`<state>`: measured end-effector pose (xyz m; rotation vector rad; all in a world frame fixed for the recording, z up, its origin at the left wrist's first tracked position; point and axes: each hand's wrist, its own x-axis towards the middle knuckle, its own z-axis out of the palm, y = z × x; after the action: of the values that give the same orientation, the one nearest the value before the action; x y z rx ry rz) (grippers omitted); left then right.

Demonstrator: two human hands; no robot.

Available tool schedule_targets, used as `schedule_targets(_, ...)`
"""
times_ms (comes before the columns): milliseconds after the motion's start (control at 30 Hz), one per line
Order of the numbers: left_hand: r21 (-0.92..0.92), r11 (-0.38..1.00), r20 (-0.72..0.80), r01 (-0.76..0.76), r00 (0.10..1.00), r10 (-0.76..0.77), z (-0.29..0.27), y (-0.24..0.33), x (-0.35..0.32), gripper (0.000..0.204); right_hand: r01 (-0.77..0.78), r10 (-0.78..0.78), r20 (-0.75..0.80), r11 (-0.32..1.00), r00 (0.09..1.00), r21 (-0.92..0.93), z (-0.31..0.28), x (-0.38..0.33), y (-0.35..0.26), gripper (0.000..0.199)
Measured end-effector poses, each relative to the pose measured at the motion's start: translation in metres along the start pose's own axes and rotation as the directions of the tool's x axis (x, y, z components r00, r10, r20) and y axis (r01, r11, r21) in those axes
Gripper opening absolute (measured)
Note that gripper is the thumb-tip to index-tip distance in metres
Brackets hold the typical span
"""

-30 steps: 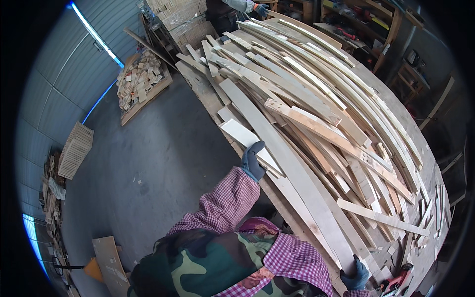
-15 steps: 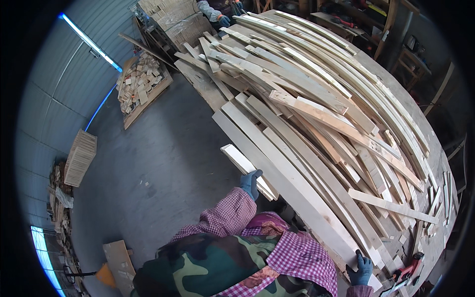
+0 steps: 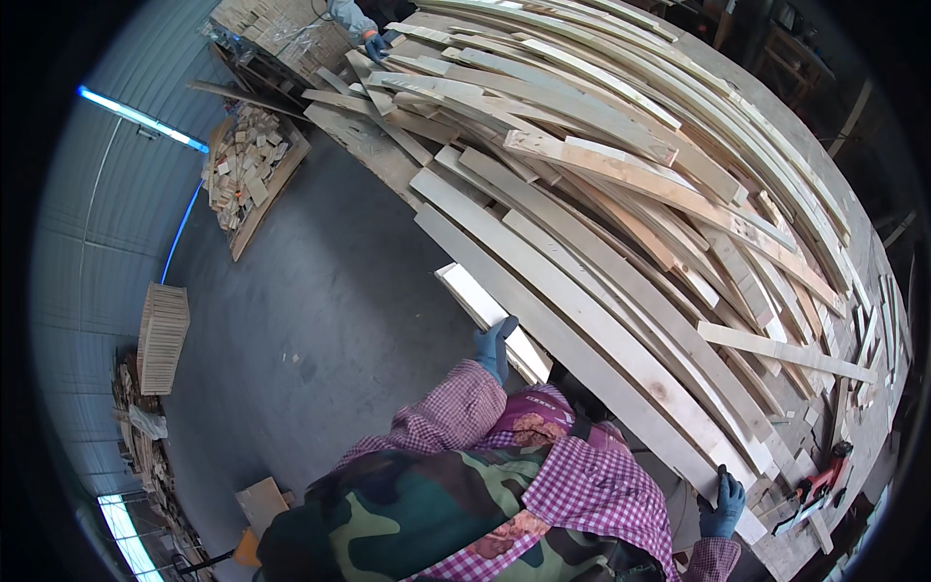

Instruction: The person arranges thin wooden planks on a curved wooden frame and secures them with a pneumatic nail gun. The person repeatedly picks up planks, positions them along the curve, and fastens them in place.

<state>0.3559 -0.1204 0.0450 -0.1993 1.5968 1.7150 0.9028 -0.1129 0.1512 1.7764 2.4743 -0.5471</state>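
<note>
My left hand (image 3: 496,347), in a blue-grey glove, grips a small stack of short pale boards (image 3: 482,299) beside the near edge of the pile. The stack sticks out over the floor, apart from the long boards. My right hand (image 3: 722,504), gloved alike, is at the near end of a long pale board (image 3: 582,354) on the table's near side. Its fingers lie over the board's end, with the thumb apart from them; the underside of the grip is hidden. Many more long wooden strips (image 3: 601,179) lie crisscrossed beyond it.
A red-handled tool (image 3: 826,475) lies near the table's right corner, among offcuts. Another person's gloved hand (image 3: 375,47) is at the far end of the pile. A heap of wood blocks (image 3: 247,165) and a slatted wooden stack (image 3: 163,335) stand on the floor to the left.
The view has shifted, so the pile sits higher and farther left. Both hands stay by their boards. The gap between the two nearest long boards looks wider.
</note>
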Motion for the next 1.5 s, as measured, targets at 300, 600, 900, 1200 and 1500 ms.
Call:
schedule_targets(300, 0.041, 0.996, 0.033, 0.08, 0.996, -0.081, 0.028, 0.025, -0.024, 0.028, -0.017, 0.009, -0.134, 0.998, 0.991, -0.058, 0.016, -0.008, 0.001, 0.085)
schedule_targets(600, 0.075, 0.993, 0.125, 0.094, 0.987, -0.103, 0.035, 0.013, 0.004, 0.052, -0.106, 0.098, -0.152, 0.993, 0.983, -0.048, 0.03, -0.006, 0.002, 0.08)
schedule_targets(900, 0.307, 0.951, 0.291, -0.029, 0.955, -0.065, 0.039, 0.027, 0.036, 0.053, -0.27, 0.283, 0.093, 0.955, 0.955, -0.126, 0.039, 0.057, 0.006, 0.067)
schedule_targets(1200, 0.393, 0.919, 0.261, 0.024, 0.956, -0.136, 0.024, 0.049, 0.098, 0.057, -0.215, 0.222, 0.116, 0.974, 0.968, -0.067, 0.069, 0.085, -0.005, 0.057)
schedule_targets(1500, 0.453, 0.891, 0.258, -0.031, 0.961, -0.097, 0.034, 0.045, 0.1, 0.053, -0.197, 0.198, 0.142, 0.98, 0.97, -0.017, 0.071, 0.105, 0.005, 0.064)
